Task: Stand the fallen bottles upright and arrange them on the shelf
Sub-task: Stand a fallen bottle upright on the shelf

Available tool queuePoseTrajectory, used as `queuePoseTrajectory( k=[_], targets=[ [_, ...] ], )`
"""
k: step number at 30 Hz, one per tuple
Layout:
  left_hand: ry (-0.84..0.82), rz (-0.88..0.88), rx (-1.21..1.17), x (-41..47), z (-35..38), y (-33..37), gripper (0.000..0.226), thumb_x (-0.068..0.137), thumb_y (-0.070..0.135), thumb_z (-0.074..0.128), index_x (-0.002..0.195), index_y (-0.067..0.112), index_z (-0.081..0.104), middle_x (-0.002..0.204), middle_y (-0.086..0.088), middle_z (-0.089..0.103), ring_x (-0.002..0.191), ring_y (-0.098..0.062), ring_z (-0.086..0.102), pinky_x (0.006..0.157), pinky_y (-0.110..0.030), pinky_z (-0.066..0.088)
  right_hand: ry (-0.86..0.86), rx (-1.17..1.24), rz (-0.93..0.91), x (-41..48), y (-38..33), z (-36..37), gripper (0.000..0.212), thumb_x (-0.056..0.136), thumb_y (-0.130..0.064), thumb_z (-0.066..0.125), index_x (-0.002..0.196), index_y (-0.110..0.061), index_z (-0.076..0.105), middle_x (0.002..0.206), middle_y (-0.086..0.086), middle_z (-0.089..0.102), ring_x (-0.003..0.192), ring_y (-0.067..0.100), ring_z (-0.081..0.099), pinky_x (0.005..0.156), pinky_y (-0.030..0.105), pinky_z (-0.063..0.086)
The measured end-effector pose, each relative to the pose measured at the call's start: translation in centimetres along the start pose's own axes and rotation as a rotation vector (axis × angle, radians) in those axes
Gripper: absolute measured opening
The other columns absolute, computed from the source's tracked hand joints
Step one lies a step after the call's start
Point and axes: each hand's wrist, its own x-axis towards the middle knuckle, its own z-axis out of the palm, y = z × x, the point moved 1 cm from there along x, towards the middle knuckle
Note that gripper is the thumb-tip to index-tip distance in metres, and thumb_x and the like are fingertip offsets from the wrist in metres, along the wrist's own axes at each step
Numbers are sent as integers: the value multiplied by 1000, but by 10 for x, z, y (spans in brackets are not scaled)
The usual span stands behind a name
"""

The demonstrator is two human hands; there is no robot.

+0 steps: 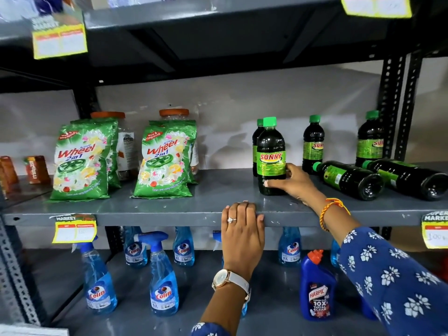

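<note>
Upright near the front edge of the grey metal shelf (pixel 169 209): a dark plastic bottle with green cap and yellow-green label (pixel 271 157), gripped low on its right side by the right hand (pixel 294 184), thumb across the front and fingers curled round the back, probably to steady it while being set in line. Just behind it, a second like bottle (pixel 256 146), mostly hidden. Further right and far back, two more standing bottles (pixel 313 141) (pixel 369 139), apart from each other. Nearer and to the right, two fallen dark bottles (pixel 349 178) (pixel 409 178), lying on their sides with bases toward the viewer, not yet raised. Left hand (pixel 242 229) empty, fingers hooked flat over the shelf's front lip, likely for balance. Off to the left, green detergent pouches (pixel 82 161) propped upright. Below, blue spray bottles (pixel 162 275) on the lower shelf.
</note>
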Motion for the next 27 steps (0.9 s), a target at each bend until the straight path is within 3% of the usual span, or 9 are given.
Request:
queuePoseTrajectory(
  k=[3, 6, 10, 15, 21, 24, 27],
  targets=[
    [-22, -2, 4, 0, -3, 1, 31, 97, 32, 30, 109, 15, 53, 109, -5, 58, 104, -26, 50, 105, -39, 25, 1, -18, -15, -10, -4, -3, 61, 58, -28, 84, 112, -19, 57, 109, 1, 63, 87, 12, 56, 69, 21, 40],
    [-44, 1, 19, 0, -9, 3, 33, 96, 32, 30, 112, 14, 53, 110, -6, 59, 105, -26, 51, 106, -40, 26, 16, -56, -35, -23, -7, -8, 55, 56, -34, 84, 105, -26, 59, 107, -1, 65, 88, 12, 58, 74, 24, 41],
    [-69, 10, 22, 1, -16, 5, 32, 95, 29, 36, 111, 10, 56, 112, -9, 62, 104, -29, 53, 104, -44, 33, 26, -87, -52, -43, -12, -14, 60, 56, -38, 84, 108, -22, 61, 109, 0, 67, 96, 16, 61, 84, 30, 47],
    [-92, -1, 36, 3, -21, 8, 29, 95, 26, 42, 113, 8, 55, 115, -12, 61, 108, -31, 52, 105, -45, 31, 27, -84, -99, -62, -19, -15, 53, 57, -38, 83, 103, -23, 63, 105, -1, 68, 92, 12, 62, 77, 22, 45],
    [-126, 19, 68, 2, -25, 7, 32, 96, 28, 39, 117, 9, 52, 119, -11, 59, 112, -29, 49, 107, -42, 27, 24, -113, -101, -71, -22, -16, 60, 59, -42, 81, 111, -18, 63, 111, 2, 68, 98, 15, 62, 87, 30, 48],
    [-143, 22, 73, 3, -27, 8, 33, 96, 28, 38, 119, 9, 51, 121, -12, 58, 113, -29, 48, 108, -42, 27, 20, -93, -104, -74, -25, -17, 59, 59, -40, 81, 111, -18, 62, 110, 1, 69, 96, 13, 62, 82, 25, 47],
    [-152, 15, 76, 3, -26, 7, 34, 96, 29, 37, 120, 10, 51, 122, -11, 58, 114, -28, 48, 109, -41, 26, 5, -104, -104, -76, -24, -17, 58, 60, -43, 80, 110, -23, 59, 107, -6, 65, 90, 7, 58, 67, 10, 40]
  ],
)
